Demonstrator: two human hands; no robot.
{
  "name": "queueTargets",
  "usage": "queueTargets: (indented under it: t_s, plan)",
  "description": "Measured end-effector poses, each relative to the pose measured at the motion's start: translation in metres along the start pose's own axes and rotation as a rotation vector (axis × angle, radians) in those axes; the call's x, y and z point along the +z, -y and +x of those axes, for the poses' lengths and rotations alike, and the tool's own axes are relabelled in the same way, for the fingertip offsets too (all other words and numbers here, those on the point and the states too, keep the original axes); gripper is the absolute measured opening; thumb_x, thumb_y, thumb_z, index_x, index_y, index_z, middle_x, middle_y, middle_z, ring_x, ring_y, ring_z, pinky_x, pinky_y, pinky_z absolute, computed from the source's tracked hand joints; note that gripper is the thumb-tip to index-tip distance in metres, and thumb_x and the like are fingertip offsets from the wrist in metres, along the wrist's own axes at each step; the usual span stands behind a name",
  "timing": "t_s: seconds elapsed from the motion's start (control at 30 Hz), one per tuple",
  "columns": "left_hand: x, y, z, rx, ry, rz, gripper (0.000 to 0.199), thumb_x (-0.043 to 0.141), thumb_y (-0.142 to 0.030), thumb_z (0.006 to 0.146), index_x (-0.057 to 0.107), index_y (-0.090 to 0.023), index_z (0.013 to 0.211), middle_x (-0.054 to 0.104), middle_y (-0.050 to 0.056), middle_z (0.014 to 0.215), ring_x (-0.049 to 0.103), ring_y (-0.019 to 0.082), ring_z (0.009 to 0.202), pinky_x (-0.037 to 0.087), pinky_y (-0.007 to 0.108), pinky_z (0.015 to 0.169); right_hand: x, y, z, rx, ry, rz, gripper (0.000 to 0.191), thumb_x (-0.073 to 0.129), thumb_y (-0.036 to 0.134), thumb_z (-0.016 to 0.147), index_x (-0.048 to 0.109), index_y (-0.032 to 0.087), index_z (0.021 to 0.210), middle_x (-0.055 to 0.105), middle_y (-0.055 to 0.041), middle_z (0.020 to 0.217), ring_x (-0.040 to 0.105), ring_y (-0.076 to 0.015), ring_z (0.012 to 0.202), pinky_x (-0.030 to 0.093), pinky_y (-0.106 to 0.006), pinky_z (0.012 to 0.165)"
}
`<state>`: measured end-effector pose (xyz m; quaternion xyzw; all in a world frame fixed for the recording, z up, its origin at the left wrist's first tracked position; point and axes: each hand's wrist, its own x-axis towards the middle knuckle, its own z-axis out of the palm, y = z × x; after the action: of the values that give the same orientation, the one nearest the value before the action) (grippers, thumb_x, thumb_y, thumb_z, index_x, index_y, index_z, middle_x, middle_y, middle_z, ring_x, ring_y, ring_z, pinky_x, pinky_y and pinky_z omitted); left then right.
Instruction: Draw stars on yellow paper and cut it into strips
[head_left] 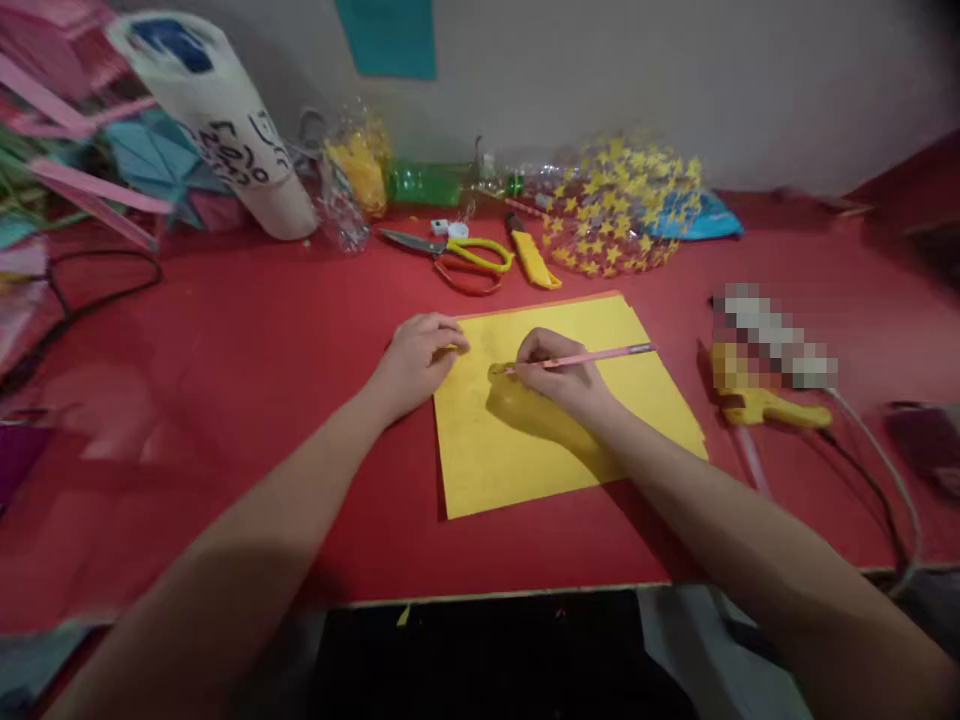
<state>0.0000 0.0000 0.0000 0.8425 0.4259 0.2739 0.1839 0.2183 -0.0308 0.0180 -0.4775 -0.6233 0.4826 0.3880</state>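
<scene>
Red worktop [247, 340]; yellow paper [510, 470] mid; white tube [247, 130] back L, blk writing too blurred to read; star bag [619, 210], scissors [441, 249] behind paper; L hand [416, 360] released, on paper's L edge; R hand [576, 388], grip round pencil [611, 354] over paper; cutter [534, 260] btwn scissors & bag.

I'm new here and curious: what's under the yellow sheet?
An orange edge peeks out along the far side of the yellow sheet; red tabletop surrounds it. The rest underneath is covered.
</scene>
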Motion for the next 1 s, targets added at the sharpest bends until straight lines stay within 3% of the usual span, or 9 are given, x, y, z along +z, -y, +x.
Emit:
queueTargets:
  t_s: [0.2,0.27,0.33,0.4,0.5,1.0]
  plan:
    - [-0.011,0.011,0.001,-0.227,-0.277,0.081,0.023,0.055,-0.013,0.081,0.068,-0.019,0.099,0.060,0.008,0.117,0.055,0.025,0.115,0.042,0.043,0.104,-0.001,-0.001,-0.002,0.013,0.002,0.033,0.010,0.060,0.020,0.071,0.050,0.021,0.069,0.050,0.0040,0.058,0.040,-0.0095,0.051,0.027,-0.024,0.046]
    - [-0.013,0.003,-0.001,-0.174,-0.240,0.039,0.020,0.061,-0.021,0.083,0.067,-0.020,0.101,0.059,0.008,0.120,0.054,0.024,0.117,0.041,0.043,0.106,0.000,-0.001,-0.002,0.000,0.000,0.035,0.009,0.059,0.019,0.071,0.051,0.021,0.070,0.052,0.0037,0.059,0.041,-0.0096,0.052,0.028,-0.024,0.047]
    - [-0.010,-0.006,-0.002,-0.081,-0.118,-0.004,0.017,0.061,-0.021,0.083,0.069,-0.022,0.098,0.058,0.006,0.124,0.052,0.024,0.120,0.038,0.043,0.108,0.000,0.000,-0.003,-0.011,0.006,0.020,0.009,0.060,0.018,0.071,0.051,0.021,0.070,0.052,0.0038,0.059,0.042,-0.0096,0.052,0.029,-0.024,0.048]
    - [-0.006,-0.012,-0.004,-0.029,-0.005,-0.023,0.015,0.059,-0.017,0.082,0.071,-0.022,0.091,0.057,0.006,0.128,0.050,0.025,0.123,0.037,0.043,0.108,0.000,0.001,-0.003,-0.001,0.026,0.012,0.010,0.060,0.018,0.071,0.050,0.021,0.068,0.053,0.0040,0.057,0.043,-0.0095,0.051,0.030,-0.025,0.048]
    - [-0.001,-0.014,-0.004,-0.050,0.082,-0.023,0.029,0.050,-0.006,0.080,0.072,-0.022,0.090,0.059,0.005,0.124,0.052,0.024,0.120,0.039,0.042,0.106,0.000,0.003,-0.003,0.021,0.053,0.023,0.011,0.058,0.019,0.073,0.049,0.021,0.068,0.055,0.0033,0.056,0.045,-0.0097,0.049,0.032,-0.025,0.047]
    - [0.001,-0.010,-0.002,-0.105,0.077,-0.050,0.031,0.049,-0.006,0.080,0.074,-0.023,0.090,0.062,0.004,0.123,0.053,0.022,0.119,0.039,0.042,0.107,0.001,-0.003,-0.001,0.018,0.081,0.021,0.014,0.062,0.021,0.073,0.049,0.021,0.067,0.056,0.0026,0.057,0.046,-0.0104,0.051,0.034,-0.025,0.049]
